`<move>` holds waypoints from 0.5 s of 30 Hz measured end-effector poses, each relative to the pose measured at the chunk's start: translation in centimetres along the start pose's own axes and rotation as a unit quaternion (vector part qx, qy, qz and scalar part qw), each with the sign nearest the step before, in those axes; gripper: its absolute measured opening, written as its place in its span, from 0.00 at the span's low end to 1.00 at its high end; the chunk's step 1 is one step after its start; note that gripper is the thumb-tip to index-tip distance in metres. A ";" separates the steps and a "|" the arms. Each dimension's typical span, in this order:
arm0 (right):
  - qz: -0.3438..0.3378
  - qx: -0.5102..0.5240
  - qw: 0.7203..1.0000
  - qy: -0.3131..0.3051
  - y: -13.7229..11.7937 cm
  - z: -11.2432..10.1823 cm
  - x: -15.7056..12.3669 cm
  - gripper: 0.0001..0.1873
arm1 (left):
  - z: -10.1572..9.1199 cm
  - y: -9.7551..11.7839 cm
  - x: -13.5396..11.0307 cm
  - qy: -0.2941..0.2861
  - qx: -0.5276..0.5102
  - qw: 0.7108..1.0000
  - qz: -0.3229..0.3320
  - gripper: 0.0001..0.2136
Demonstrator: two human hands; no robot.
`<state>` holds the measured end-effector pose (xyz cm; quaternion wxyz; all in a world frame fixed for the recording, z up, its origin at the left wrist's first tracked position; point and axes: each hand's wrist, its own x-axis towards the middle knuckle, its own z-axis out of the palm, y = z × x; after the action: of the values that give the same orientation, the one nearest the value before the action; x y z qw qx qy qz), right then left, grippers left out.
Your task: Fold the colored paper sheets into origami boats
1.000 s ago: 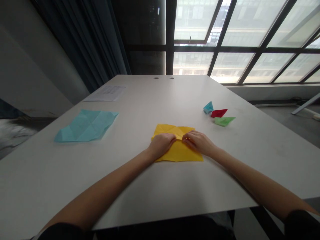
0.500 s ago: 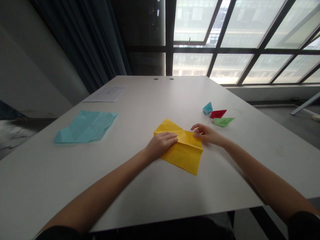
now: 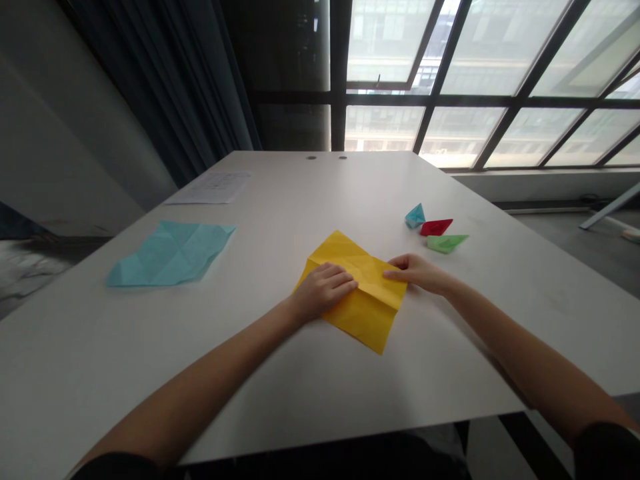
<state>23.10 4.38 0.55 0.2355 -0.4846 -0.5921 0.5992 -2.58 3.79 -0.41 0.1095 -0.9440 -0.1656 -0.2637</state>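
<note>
A creased sheet of yellow paper [image 3: 367,313] lies turned at an angle in front of me on the white table. My left hand [image 3: 325,288] is over its left side, fingers close together and curled on the paper; the thumb is hidden. At the right corner, my right hand [image 3: 407,272] pinches the sheet, thumb on top and fingers behind the edge. A crease runs across the sheet between the two hands.
To the left lies a creased light-blue sheet [image 3: 173,253], with a printed white page [image 3: 213,188] behind it. Small folded paper pieces sit beyond my right hand: blue [image 3: 415,217], red [image 3: 437,227] and green [image 3: 447,243]. The table's [image 3: 350,427] front edge is near me.
My right hand has closed its thumb and fingers on the paper's right corner. The sheet has turned slightly and looks flatter. My left hand stays on it, its fingers more curled.
</note>
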 end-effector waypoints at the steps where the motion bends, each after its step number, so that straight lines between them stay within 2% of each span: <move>1: -0.004 0.002 1.000 0.008 0.1 0.0 0.0 0.17 | 0.0 0.0 0.0 -0.002 0.000 1.000 -0.001 0.11; 7: -0.039 0.065 0.996 0.044 0.6 0.0 0.4 0.17 | -0.1 -0.2 -0.2 0.009 -0.003 1.000 -0.020 0.11; 12: -0.056 0.089 0.994 0.014 0.3 0.2 0.3 0.28 | 0.0 -0.3 -0.3 0.027 -0.010 0.998 -0.058 0.11; 15: -0.062 0.080 0.995 0.010 0.2 0.4 0.2 0.22 | 0.2 -0.1 -0.1 0.043 -0.022 0.994 -0.095 0.09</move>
<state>22.73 4.32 0.29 0.3160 -0.4329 -0.5688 0.6238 -2.60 3.90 -0.66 0.0699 -0.9138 -0.2440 -0.3171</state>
